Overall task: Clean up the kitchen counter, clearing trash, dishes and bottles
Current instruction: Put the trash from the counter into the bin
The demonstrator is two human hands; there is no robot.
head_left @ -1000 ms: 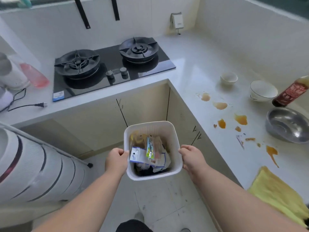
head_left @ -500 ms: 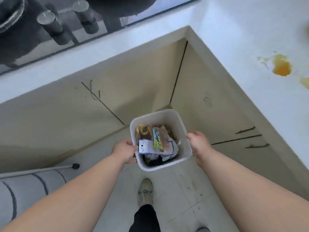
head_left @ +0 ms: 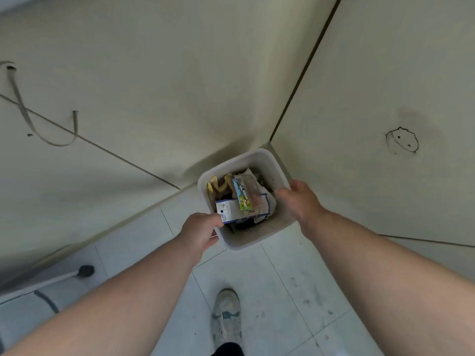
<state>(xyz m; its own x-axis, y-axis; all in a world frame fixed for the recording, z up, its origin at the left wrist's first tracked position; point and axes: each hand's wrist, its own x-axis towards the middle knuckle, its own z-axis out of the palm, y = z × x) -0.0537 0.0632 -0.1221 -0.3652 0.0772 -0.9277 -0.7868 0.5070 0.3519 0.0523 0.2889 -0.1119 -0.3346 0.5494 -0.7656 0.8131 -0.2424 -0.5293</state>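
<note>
At the far left, a thin grey curved wire or hose (head_left: 24, 109) hangs in a loop against the pale beige cabinet panel (head_left: 144, 80). Below it, in the lower left corner, a white rod with a black rubber tip (head_left: 86, 271) lies just above the light tiled floor (head_left: 288, 299), beside a white object with a dark stripe that is cut off by the frame edge.

The left hand (head_left: 199, 233) grips the near-left rim of the white square plastic trash bin (head_left: 276, 165), thumb curled over the edge and fingers underneath. The bin sits low in the corner where the two cabinet faces meet, either on the floor or just above it; which cannot be told. It is packed with trash: a white and blue packet (head_left: 226, 210) nearest the left thumb, a narrow green and yellow wrapper (head_left: 241, 195) standing up in the middle, and yellow and brown scraps (head_left: 218, 185) toward the far-left side.

Below the bin, a worn pale grey sneaker (head_left: 227, 317) stands on the tiles, with a dark trouser leg at the bottom edge.

The right hand (head_left: 299, 201) is at the bin's right rim, fingers bent over the edge and holding it.

Further right, the second cabinet panel (head_left: 372, 73) bears a small dark round outline with two dots (head_left: 402, 141).
</note>
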